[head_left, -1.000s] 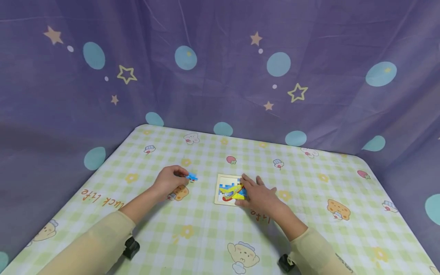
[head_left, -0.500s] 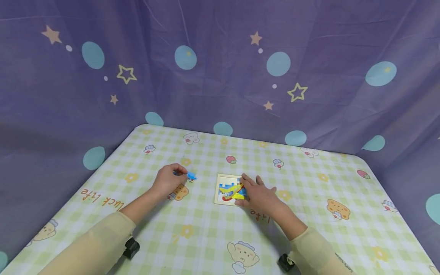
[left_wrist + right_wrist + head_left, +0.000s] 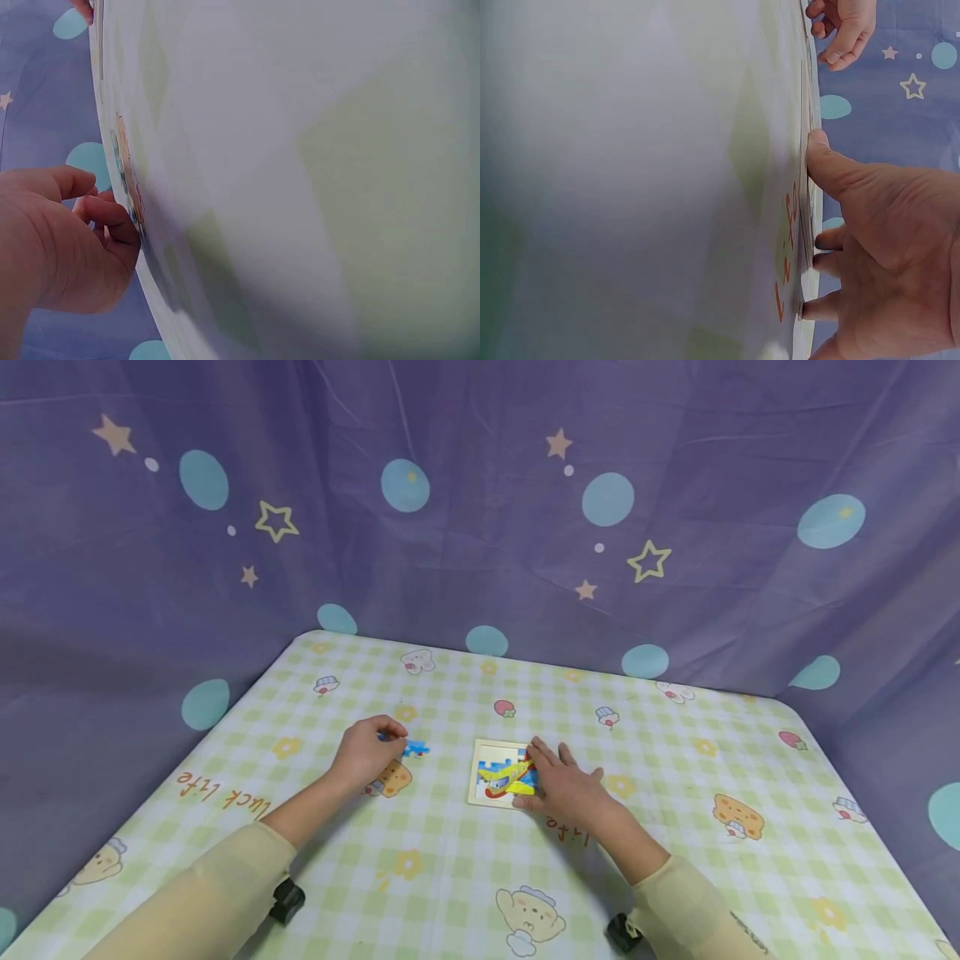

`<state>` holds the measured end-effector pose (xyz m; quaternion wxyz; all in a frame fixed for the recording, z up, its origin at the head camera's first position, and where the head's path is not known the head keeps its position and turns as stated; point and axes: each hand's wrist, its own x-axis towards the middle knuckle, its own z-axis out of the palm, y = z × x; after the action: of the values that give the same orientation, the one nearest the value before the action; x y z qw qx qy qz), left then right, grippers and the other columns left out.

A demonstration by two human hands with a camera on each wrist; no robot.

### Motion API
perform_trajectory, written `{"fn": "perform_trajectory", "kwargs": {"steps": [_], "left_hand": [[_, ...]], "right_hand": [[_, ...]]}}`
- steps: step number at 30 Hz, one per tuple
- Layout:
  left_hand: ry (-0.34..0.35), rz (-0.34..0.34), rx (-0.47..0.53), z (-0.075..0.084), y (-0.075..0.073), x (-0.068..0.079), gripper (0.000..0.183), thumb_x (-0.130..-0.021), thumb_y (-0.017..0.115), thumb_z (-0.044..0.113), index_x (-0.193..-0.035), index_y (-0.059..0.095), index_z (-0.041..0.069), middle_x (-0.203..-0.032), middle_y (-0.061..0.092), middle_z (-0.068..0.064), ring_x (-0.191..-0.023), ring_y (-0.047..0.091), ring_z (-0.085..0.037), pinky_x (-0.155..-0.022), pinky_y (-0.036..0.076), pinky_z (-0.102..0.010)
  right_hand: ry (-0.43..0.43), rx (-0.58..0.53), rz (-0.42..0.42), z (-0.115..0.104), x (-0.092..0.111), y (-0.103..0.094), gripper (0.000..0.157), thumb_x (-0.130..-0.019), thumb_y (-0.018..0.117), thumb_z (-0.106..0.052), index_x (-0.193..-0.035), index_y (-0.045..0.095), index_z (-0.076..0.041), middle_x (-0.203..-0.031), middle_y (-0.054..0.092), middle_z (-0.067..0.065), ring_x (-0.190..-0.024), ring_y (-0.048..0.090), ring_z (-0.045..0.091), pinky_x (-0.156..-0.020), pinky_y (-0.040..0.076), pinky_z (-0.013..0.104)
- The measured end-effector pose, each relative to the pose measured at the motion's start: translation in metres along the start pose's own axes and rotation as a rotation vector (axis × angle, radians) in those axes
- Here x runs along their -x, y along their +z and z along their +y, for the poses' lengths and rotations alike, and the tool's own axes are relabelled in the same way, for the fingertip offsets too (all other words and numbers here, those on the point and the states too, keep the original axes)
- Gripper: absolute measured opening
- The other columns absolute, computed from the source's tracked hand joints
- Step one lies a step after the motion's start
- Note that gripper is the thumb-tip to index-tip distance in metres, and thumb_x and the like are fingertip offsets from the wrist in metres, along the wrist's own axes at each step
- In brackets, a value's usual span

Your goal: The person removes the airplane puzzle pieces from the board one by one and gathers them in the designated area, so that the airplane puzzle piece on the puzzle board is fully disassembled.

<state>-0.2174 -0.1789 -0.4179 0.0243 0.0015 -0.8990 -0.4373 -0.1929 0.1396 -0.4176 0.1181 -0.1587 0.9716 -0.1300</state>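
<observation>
On the left of the table, my left hand is low over several blue jigsaw puzzle pieces. Its fingers are bent, and the left wrist view shows a gap between the thumb and the fingers, with no piece between them. The fingers partly hide the pieces. A square puzzle tray with a pale frame lies mid-table. A yellow, red and blue airplane picture fills part of it, with pale bare space along its far side. My right hand rests spread on the tray's right side and covers that part.
A green and white checked cloth with printed cartoons covers the table. Behind it and at both sides hangs a purple curtain. A black clip-like device sits by the left cuff and another by the right cuff.
The left fingers have shifted slightly left and come off the blue piece they touched, which now lies flatter and shows more. The right hand and the tray have stayed nearly still.
</observation>
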Motion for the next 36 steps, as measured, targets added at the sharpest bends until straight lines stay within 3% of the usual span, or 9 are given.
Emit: {"fn": "perform_trajectory", "kwargs": {"steps": [7, 19, 30, 36], "left_hand": [[0.016, -0.003, -0.002, 0.001, 0.001, 0.0, 0.009, -0.094, 0.069, 0.011, -0.1, 0.072, 0.005, -0.094, 0.066, -0.006, -0.084, 0.058, -0.022, -0.077, 0.045, -0.035], [0.044, -0.048, 0.028, 0.007, 0.004, 0.003, 0.012, -0.095, 0.067, 0.013, -0.103, 0.072, 0.006, -0.099, 0.066, -0.005, -0.087, 0.057, -0.02, -0.08, 0.046, -0.036], [0.041, -0.083, 0.075, 0.014, 0.01, 0.006, 0.013, -0.097, 0.067, 0.013, -0.105, 0.071, 0.004, -0.103, 0.067, -0.006, -0.091, 0.06, -0.021, -0.083, 0.046, -0.039], [0.033, -0.098, 0.099, 0.021, 0.013, 0.007, 0.014, -0.097, 0.068, 0.014, -0.107, 0.071, 0.005, -0.106, 0.067, -0.006, -0.084, 0.059, -0.022, -0.074, 0.049, -0.035]], "right_hand": [[0.04, -0.029, 0.002, 0.0, 0.003, 0.0, 0.099, -0.091, 0.068, -0.058, -0.161, 0.022, -0.005, -0.167, 0.009, 0.019, -0.152, 0.011, 0.04, -0.104, 0.016, 0.081], [0.184, -0.064, -0.06, 0.004, 0.008, 0.001, 0.102, -0.085, 0.063, -0.072, -0.164, 0.015, -0.028, -0.168, -0.006, 0.017, -0.146, -0.011, 0.055, -0.084, 0.007, 0.094], [0.239, -0.061, -0.067, 0.008, 0.007, 0.001, 0.111, -0.076, 0.06, -0.084, -0.163, 0.011, -0.037, -0.166, -0.012, 0.022, -0.141, -0.013, 0.063, -0.079, 0.01, 0.095], [0.24, -0.054, -0.073, 0.007, 0.007, 0.0, 0.109, -0.077, 0.06, -0.083, -0.163, 0.012, -0.036, -0.166, -0.012, 0.022, -0.141, -0.013, 0.063, -0.079, 0.011, 0.095]]}}
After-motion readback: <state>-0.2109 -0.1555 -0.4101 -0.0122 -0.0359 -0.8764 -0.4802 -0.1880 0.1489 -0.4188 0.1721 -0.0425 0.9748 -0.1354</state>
